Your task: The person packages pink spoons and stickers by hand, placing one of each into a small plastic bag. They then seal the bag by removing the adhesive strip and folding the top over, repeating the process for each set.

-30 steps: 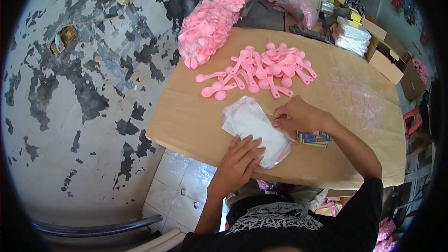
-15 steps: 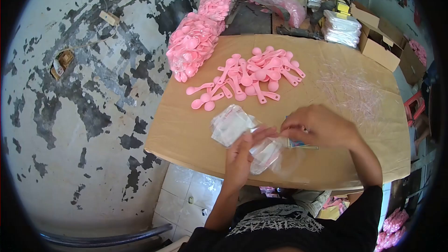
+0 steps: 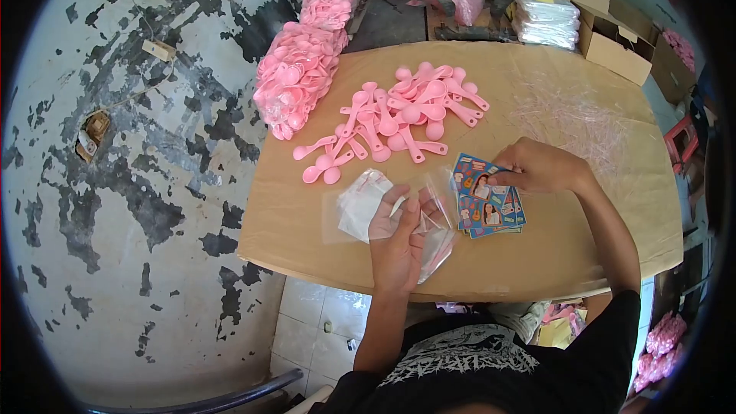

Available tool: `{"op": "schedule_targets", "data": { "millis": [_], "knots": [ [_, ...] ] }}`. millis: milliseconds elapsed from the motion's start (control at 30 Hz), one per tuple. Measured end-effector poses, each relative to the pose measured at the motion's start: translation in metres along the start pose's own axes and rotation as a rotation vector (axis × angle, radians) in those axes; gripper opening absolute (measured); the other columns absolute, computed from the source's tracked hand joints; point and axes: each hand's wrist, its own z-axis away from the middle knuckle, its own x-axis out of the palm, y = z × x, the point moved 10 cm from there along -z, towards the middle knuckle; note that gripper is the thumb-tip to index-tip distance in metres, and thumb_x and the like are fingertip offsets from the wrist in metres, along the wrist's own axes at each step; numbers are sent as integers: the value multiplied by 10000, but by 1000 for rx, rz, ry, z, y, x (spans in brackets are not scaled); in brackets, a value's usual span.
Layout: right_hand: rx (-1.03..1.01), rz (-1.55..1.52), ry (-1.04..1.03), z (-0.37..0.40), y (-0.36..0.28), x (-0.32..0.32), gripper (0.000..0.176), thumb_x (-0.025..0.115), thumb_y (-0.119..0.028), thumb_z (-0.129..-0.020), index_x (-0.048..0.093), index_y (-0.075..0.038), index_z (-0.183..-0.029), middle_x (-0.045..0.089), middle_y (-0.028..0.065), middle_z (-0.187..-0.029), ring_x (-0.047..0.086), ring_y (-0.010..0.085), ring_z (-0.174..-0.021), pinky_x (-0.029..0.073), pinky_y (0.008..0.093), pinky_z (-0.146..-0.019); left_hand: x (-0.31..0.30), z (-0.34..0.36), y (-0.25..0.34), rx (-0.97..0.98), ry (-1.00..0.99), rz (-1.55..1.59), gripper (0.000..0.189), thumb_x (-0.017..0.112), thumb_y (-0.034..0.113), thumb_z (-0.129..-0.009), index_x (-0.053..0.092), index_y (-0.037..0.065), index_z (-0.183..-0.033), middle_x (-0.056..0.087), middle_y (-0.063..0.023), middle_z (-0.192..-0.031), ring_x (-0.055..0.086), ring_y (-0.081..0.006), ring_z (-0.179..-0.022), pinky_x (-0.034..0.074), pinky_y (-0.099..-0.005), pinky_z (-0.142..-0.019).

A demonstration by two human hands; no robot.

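Note:
My left hand has its thumb pressed on a clear plastic bag, which spreads over its fingers. Beneath it lies a pile of clear bags with white inside. My right hand pinches the upper right part of a blue printed card, whose left edge is close to the clear bag. More blue cards lie under and beside it on the brown-covered table. Beyond both hands is a heap of pink measuring spoons, some lying loose at its left.
Large clear sacks of pink spoons stand at the table's left back edge. Thin clear strips lie scattered at the right. Behind the table are stacked plastic packs and an open cardboard box. A peeling wall rises at left.
My right hand has moved slightly right and up and now grips a blue card, showing the cards it hid. My left hand has turned palm up with a clear bag spread over it.

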Motion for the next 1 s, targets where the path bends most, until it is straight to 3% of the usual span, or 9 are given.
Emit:
{"op": "schedule_targets", "data": {
  "millis": [100, 200, 300, 400, 533, 633, 733, 900, 1000],
  "knots": [
    [-97, -22, 295, -3, -2, -18, 211, 590, -191, -952, 670, -11, -1028, 635, 136, -676, 579, 207, -555, 461, 331, -557, 2, -2, 8, 93, -33, 41, 232, 607, 47, -934, 528, -16, -1143, 631, -171, -1075, 664, -266, -946, 557, -412, -890],
    [-34, -328, 249, 3, -19, -20, 196, 559, -173, -977, 658, -18, -1046, 642, 86, -662, 595, 130, -543, 472, 270, -522, -14, -1, 19, 225, 77, -6, 203, 611, 43, -931, 554, -19, -1116, 637, -158, -1061, 669, -243, -916, 561, -397, -880],
    [-86, -407, 180, 6, -34, -14, 190, 546, -173, -987, 654, -22, -1028, 632, 45, -639, 613, 83, -541, 483, 238, -507, -16, -3, 31, 309, 91, -12, 228, 605, 45, -935, 543, -39, -1138, 631, -170, -1088, 665, -230, -936, 556, -401, -894],
    [-106, -453, 163, 10, -56, -7, 189, 558, -176, -981, 656, -17, -1007, 631, 41, -626, 626, 92, -522, 485, 247, -491, -17, -1, 30, 267, 166, -193, 335, 596, 101, -955, 485, -53, -1231, 624, -128, -1078, 643, -210, -987, 549, -366, -885],
    [-189, -285, 260, 10, -70, -3, 169, 595, -161, -956, 658, -5, -952, 617, 58, -602, 601, 105, -500, 464, 253, -477, -7, 0, 22, 200, 152, -114, 355, 594, 103, -957, 489, -64, -1251, 607, -141, -1148, 634, -204, -1014, 539, -362, -892],
    [-275, -115, 173, 7, -75, 6, 170, 594, -165, -939, 661, -15, -985, 605, 157, -623, 614, 259, -516, 485, 333, -524, -5, -2, 16, 142, 111, -157, 347, 593, 107, -959, 512, -69, -1247, 624, -145, -1135, 638, -187, -993, 532, -344, -882],
    [-204, -154, 130, 6, -77, 9, 169, 599, -162, -928, 667, -11, -963, 598, 168, -625, 597, 304, -529, 482, 357, -542, -4, -4, 7, 62, 21, -331, 289, 596, 106, -958, 575, -75, -1182, 657, -142, -1065, 649, -172, -951, 530, -322, -859],
    [-155, -330, 195, 3, -73, 15, 166, 608, -144, -917, 676, -10, -989, 613, 157, -640, 613, 222, -529, 485, 335, -535, -1, 0, 2, 18, -5, -357, 220, 609, 98, -947, 645, -80, -1072, 693, -150, -992, 664, -170, -913, 533, -304, -848],
    [-187, -350, 160, 1, -77, 20, 171, 614, -117, -906, 682, -19, -1028, 629, 140, -656, 600, 170, -528, 493, 305, -544, -1, -2, 0, -48, -72, -32, 219, 606, 78, -943, 639, -78, -1094, 686, -181, -1052, 663, -189, -953, 524, -311, -879]
  ]
}}
